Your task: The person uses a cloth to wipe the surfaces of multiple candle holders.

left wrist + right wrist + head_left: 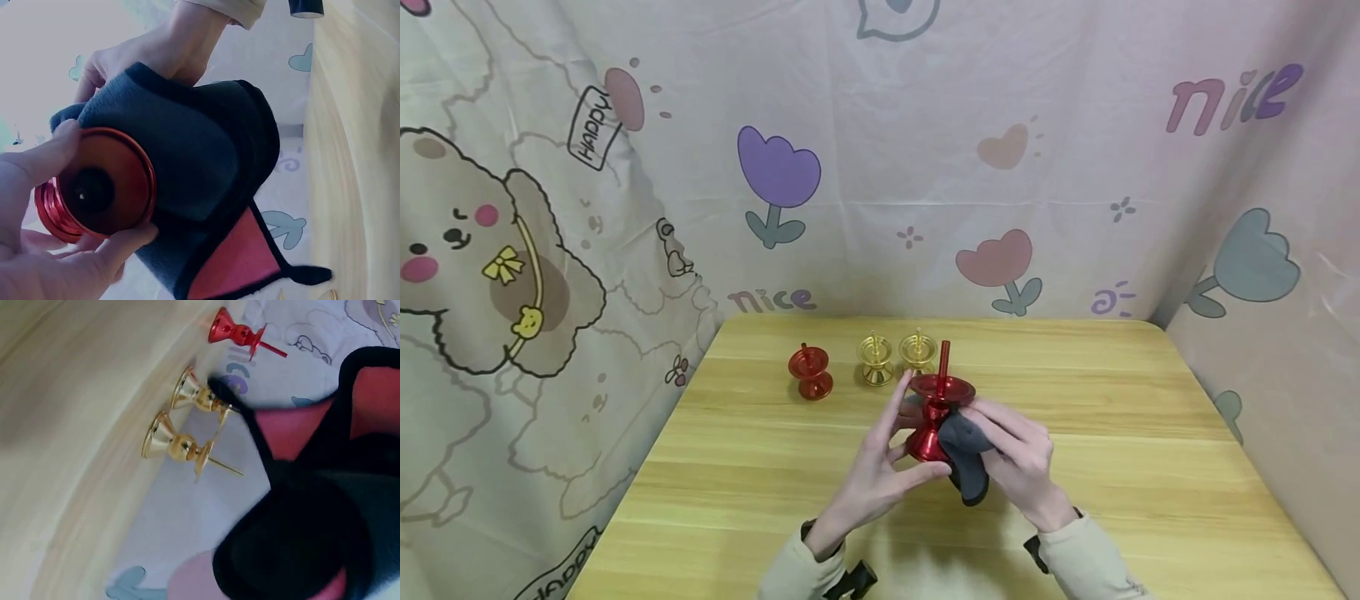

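A shiny red candle holder [927, 444] with a dish and an upright pin is held above the table, slightly tilted. My left hand [880, 471] grips it by the base, thumb in front and fingers behind; its hollow underside [119, 187] faces the left wrist camera. My right hand [1018, 454] pinches a dark grey cloth [964, 454] against the holder's stem and base. In the left wrist view the cloth [181, 144] shows a black edge, a pink-red patch and a small loop. The right fingers are mostly hidden behind the cloth.
Another red candle holder [812, 375] stands at the back left of the wooden table [737, 467]. Two gold candle holders, one [876, 360] beside the other [917, 350], stand at the back middle. A patterned curtain [880, 167] hangs behind and along both sides.
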Tool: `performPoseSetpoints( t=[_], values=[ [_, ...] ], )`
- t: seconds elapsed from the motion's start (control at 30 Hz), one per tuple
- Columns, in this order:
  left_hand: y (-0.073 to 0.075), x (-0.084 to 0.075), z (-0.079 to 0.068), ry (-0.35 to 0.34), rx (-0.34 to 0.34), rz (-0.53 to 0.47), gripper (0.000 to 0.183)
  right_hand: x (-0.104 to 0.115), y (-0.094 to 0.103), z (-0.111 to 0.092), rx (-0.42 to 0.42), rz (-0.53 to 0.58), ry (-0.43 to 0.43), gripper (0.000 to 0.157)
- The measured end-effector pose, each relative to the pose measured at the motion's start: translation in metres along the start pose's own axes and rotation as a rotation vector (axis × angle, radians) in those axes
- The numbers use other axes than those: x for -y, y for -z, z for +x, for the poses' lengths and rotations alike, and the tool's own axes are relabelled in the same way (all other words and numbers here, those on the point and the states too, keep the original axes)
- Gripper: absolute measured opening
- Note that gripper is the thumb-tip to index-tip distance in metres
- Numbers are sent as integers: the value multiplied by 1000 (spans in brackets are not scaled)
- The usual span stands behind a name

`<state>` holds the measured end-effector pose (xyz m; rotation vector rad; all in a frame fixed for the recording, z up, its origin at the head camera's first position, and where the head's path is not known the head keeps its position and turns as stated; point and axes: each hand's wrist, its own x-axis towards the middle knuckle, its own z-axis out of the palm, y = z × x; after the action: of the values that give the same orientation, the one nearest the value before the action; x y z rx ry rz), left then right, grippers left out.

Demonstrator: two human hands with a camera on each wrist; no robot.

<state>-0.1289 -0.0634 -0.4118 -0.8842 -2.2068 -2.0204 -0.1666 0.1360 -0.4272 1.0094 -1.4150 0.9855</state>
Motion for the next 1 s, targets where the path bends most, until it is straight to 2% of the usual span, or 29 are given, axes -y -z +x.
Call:
performPoseSetpoints(
  t=[0.1, 0.17, 0.23, 0.3, 0.37, 0.43, 0.5, 0.57, 0.63, 0.7, 0.77, 0.9, 0.97, 1.0],
  values=[
    [1, 2, 1, -41, 4, -3, 105, -3, 3, -7, -25, 165, -208, 8],
    [2, 2, 2, -43, 12, -12, 103, -3, 4, -10, -42, 265, -343, 18],
    [2, 3, 2, -32, 13, -5, 102, -3, 5, -11, -53, 310, -398, 27],
    [2, 3, 2, -9, 6, 14, 101, -4, 5, -11, -42, 256, -346, 21],
    [1, 2, 1, 10, -9, 45, 101, -4, 4, -9, -26, 158, -219, 11],
    [1, 1, 1, 25, -23, 52, 103, -3, 3, -5, -5, 53, -77, 15],
    [0, 1, 1, 29, -36, 44, 105, -1, 1, -2, 15, -13, 26, 19],
    [0, 1, 1, 20, -45, 35, 107, 0, 1, 1, 32, -41, 75, 20],
    [0, 2, 0, 10, -49, 32, 107, 1, 0, 0, 43, -37, 65, 19],
    [1, 3, 0, 7, -44, 18, 105, 0, 1, -1, 45, 6, -18, 16],
    [3, 4, 0, 13, -28, -10, 103, 0, 3, -4, 53, 97, -178, 12],
    [7, 6, 1, 56, 16, -80, 97, 1, 7, -7, 47, 256, -518, 32],
    [8, 6, 1, 91, 37, -100, 98, 2, 7, -8, 50, 263, -588, 37],
    [8, 6, 2, 109, 45, -108, 100, 2, 7, -8, 52, 257, -591, 38]
  ],
)
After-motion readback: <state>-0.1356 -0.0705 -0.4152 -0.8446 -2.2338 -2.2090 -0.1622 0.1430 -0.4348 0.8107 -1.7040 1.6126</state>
